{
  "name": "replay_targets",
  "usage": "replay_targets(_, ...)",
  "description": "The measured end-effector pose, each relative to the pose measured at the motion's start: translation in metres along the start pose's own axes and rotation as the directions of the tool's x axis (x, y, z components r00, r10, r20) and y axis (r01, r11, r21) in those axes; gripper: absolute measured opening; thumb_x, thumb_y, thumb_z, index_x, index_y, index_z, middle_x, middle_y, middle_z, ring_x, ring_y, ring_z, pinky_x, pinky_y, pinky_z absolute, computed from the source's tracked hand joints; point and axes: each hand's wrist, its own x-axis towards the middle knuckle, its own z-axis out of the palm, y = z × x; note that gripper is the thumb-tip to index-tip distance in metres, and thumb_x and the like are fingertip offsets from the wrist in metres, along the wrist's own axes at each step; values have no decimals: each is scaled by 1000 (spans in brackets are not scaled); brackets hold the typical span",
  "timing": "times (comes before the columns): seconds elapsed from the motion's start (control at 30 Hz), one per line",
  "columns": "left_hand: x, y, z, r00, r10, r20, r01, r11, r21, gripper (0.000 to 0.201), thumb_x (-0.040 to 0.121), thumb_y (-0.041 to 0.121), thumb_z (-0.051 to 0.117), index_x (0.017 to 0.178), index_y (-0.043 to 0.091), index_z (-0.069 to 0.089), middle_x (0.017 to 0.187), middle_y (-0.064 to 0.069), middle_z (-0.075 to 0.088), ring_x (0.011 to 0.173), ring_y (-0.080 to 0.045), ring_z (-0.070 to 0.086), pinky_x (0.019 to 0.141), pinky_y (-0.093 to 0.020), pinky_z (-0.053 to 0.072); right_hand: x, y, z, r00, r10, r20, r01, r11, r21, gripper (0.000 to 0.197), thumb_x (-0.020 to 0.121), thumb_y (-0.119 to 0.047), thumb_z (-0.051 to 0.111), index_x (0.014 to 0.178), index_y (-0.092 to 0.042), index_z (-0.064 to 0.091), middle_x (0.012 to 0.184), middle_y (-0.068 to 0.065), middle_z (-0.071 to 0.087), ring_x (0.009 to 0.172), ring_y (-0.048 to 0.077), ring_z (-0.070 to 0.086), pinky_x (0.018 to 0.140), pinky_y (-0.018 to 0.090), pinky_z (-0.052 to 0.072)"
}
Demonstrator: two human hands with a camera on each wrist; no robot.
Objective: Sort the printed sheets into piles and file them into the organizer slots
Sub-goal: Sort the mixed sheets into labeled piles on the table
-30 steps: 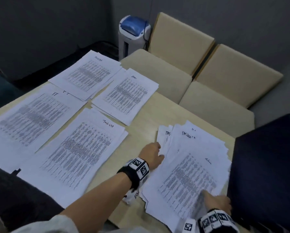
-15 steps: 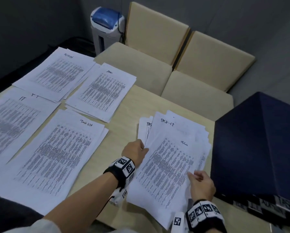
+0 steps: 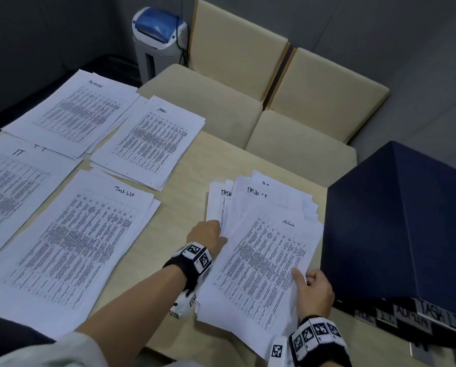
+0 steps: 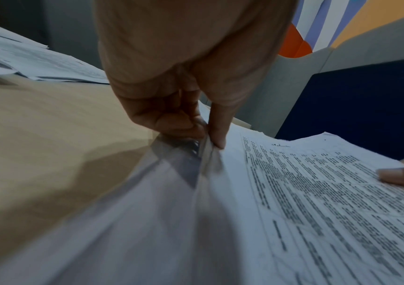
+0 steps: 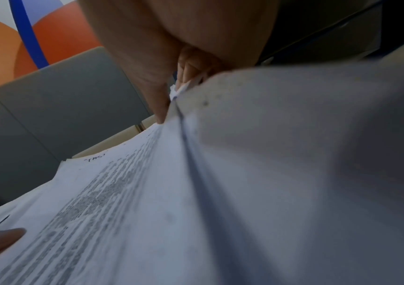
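An unsorted stack of printed sheets [image 3: 263,260] lies on the table near its right front, its top sheet headed "Admin". My left hand [image 3: 208,233] pinches the stack's left edge [image 4: 205,152] between thumb and fingers. My right hand [image 3: 314,290] pinches the lower right edge of the sheets [image 5: 179,108], thumb on top. Sorted piles lie to the left: "Admin" [image 3: 73,112], "HR" [image 3: 150,139], "IT" [image 3: 12,186] and "Task List" [image 3: 70,245]. The dark blue organizer [image 3: 406,229] stands at the right, with labelled slots low at its front.
Two beige chairs [image 3: 248,83] stand behind the table's far edge. A white and blue shredder [image 3: 158,35] sits on the floor beyond them. Bare wooden table [image 3: 192,181] shows between the sorted piles and the unsorted stack.
The camera has swung right, so the organizer shows more. My right hand has slid up along the stack's right edge and now pinches it; my left hand stays at the left edge.
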Motion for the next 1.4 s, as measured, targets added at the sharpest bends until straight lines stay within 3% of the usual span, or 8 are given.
replay_targets(0.2,-2,-7,-2,988,-61,-139,46,993,-112,42,89,42,63,112,11,47,105,-4,55,96,-26,58,75,-32,45,-1,6,3,976,19,216,-43,993,110,43,98,-40,55,79,-1,60,77,21,64,68,25,58,69,37,50)
replay_targets(0.37,5,-10,1,992,-90,-89,73,981,-179,21,86,28,68,86,16,51,93,-7,64,85,-27,62,68,-31,48,-6,4,-13,997,72,26,-76,938,339,18,95,-5,55,87,-9,70,91,2,73,91,20,67,80,30,50)
replay_targets(0.57,6,-14,-4,983,16,-183,-53,978,-200,7,92,18,58,86,15,61,83,-8,67,75,-28,60,59,-26,38,3,15,-14,963,193,187,-268,749,606,25,85,4,53,72,-4,73,101,18,74,105,31,68,98,46,50)
replay_targets(0.83,-7,-31,-21,959,271,83,-103,606,-788,50,72,-25,55,62,21,71,71,-10,65,75,-24,58,73,-34,48,-1,-6,3,933,214,288,-328,835,442,11,79,-2,75,88,-7,74,95,18,75,98,37,69,97,53,51)
replay_targets(1.0,-28,-37,-31,961,207,184,45,541,-840,37,77,-22,49,94,6,66,94,-14,70,76,-23,62,65,-32,48,-9,-22,10,957,172,234,-269,831,487,15,72,-15,83,85,-16,75,95,8,74,97,31,66,99,51,49)
replay_targets(1.2,-68,-44,-38,946,216,242,94,532,-842,33,84,19,75,114,10,64,100,0,75,88,-20,72,78,-33,58,7,-54,17,966,185,182,-251,846,471,57,91,-7,68,142,-9,44,145,16,48,128,29,51,99,29,36)
replay_targets(1.3,-83,-54,-40,971,165,171,45,579,-814,36,86,22,73,118,12,64,111,-3,73,98,-20,71,87,-43,57,6,-81,25,951,49,305,-192,867,459,43,92,-15,67,133,-12,54,132,9,60,114,24,58,98,30,40)
replay_targets(1.4,-96,-66,-49,998,11,63,43,603,-797,29,92,12,62,121,16,61,108,4,72,91,-7,71,77,-26,58,-1,-101,37,889,-62,453,-143,903,405,20,92,-19,68,111,-14,63,108,-1,71,97,19,65,93,37,49)
